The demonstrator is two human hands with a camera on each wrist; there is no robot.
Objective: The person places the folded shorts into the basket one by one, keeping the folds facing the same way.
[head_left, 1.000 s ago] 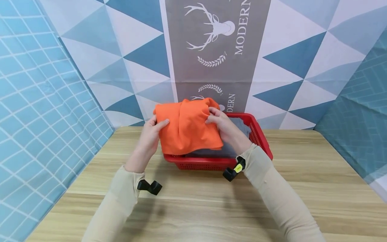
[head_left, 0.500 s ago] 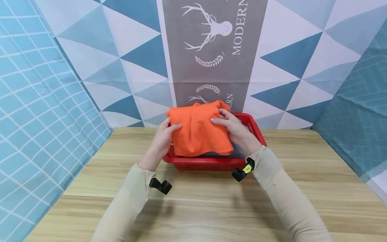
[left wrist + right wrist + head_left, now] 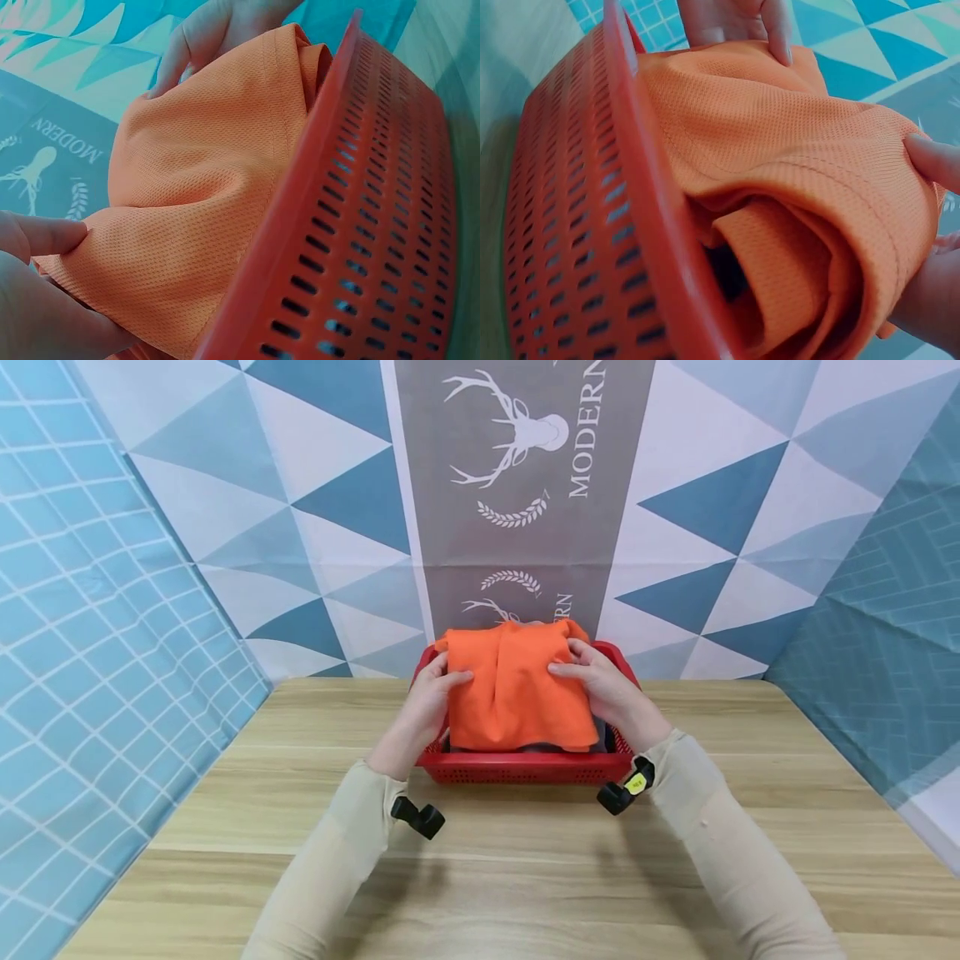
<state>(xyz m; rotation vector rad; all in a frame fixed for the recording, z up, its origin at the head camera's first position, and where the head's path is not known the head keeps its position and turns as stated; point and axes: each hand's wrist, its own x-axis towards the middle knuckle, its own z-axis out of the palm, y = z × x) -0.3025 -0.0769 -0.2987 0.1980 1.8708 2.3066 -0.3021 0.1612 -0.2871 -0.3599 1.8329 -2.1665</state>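
Observation:
A folded orange shirt of mesh fabric with stitched hems hangs over the red plastic basket. My left hand pinches its left side, thumb in front and the other fingers behind. On the opposite side my right hand grips the shirt the same way, its thumb pressing the front. In the right wrist view the layers curl open just inside the basket's rim. From the left wrist, the shirt's lower edge meets the rim. Dark grey cloth shows beneath the shirt, mostly hidden.
The basket, with slotted walls, stands on a wooden table near the back edge. Behind it hangs a patterned backdrop. A blue tiled sheet closes the left side and a teal one the right.
Both hands have carried the orange shirt to the right and slightly down, so it now hangs centred over the basket and covers more of the grey cloth. Both grips stay the same.

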